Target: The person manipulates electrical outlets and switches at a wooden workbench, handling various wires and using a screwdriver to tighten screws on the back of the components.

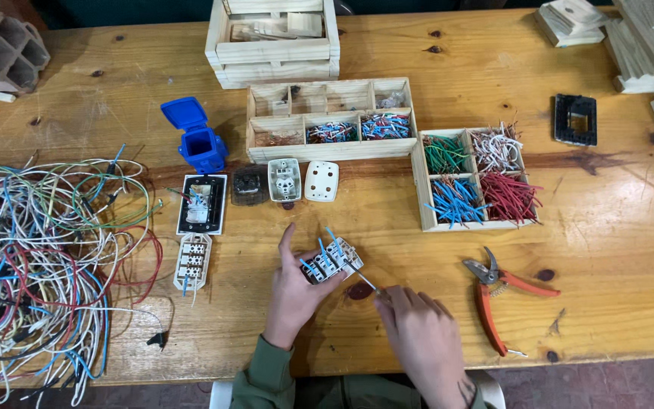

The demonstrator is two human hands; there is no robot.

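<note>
Head view: white terminal block [332, 259] bristles with short blue wires [322, 250].

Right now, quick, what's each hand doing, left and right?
Left hand: closed on the white switch block with blue wires, steadying it on the table.
Right hand: closed on a screwdriver, tip at the switch block.

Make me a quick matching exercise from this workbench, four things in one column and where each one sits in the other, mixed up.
1. wire tangle
2. cutters
3. blue socket box
4. black frame

A. far right, alone
B. left edge of the table
C. right of the hands
D. left of the long wooden tray

Pairs: 1-B, 2-C, 3-D, 4-A
</note>
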